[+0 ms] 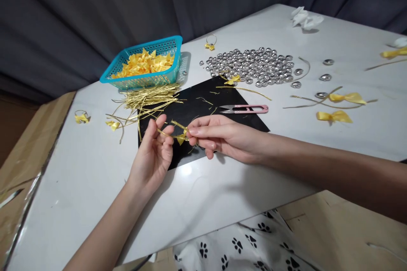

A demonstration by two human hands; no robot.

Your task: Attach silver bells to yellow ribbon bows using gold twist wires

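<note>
Above the black mat [193, 97], my right hand [219, 135] pinches a yellow ribbon bow [181, 139] together with gold cord [178, 124]. One end of that cord reaches leftward to my left hand [155, 144], whose thumb and fingertips close on it. Part of the bow is hidden behind my right fingers. Pink-handled thread snips [244, 109] lie on the mat just beyond my right hand, with small cord scraps around them. A bundle of cut gold cords [151, 96] rests past my left hand, partly over the mat's edge.
A turquoise basket [143, 78] of yellow bows stands at the back left. Many silver beads [251, 65] are spread at the back. Loose bows [335, 116] and cords lie at right, white crumpled pieces [307, 19] at far right. A cardboard box [32, 148] borders the table's left edge.
</note>
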